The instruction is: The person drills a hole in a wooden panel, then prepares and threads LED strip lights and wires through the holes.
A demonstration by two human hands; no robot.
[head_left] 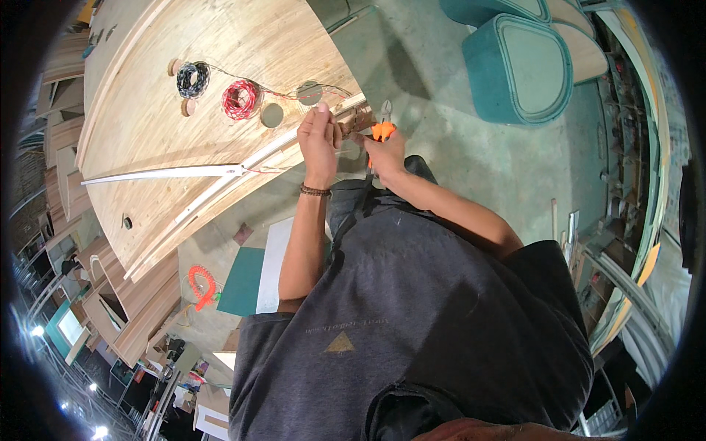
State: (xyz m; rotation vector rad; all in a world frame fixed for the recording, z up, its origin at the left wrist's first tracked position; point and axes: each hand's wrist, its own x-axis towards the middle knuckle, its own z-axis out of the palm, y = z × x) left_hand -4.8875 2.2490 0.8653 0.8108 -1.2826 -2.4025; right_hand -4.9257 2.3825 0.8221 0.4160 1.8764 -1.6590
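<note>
My right hand (387, 156) is closed around orange-handled pliers (383, 131), their metal jaws pointing away from me, just off the table's edge. Close by on the left, my left hand (318, 140) is raised at that edge with its fingers curled together in a pinch; whatever lies between them is too small to make out. Thin twisted wire (283, 94) passes just beyond its fingertips. That wire leads back to a red-and-white coil of wire (254, 100) and a dark blue-black coil of wire (183, 78) on the wooden table (158, 136).
A long white strip (162, 175) lies across the table, meeting another along its near edge. Round holes (272, 115) pierce the tabletop. Teal rounded pieces (515, 70) stand on the floor at the far right. An orange coiled hose (200, 287) lies on the floor at left.
</note>
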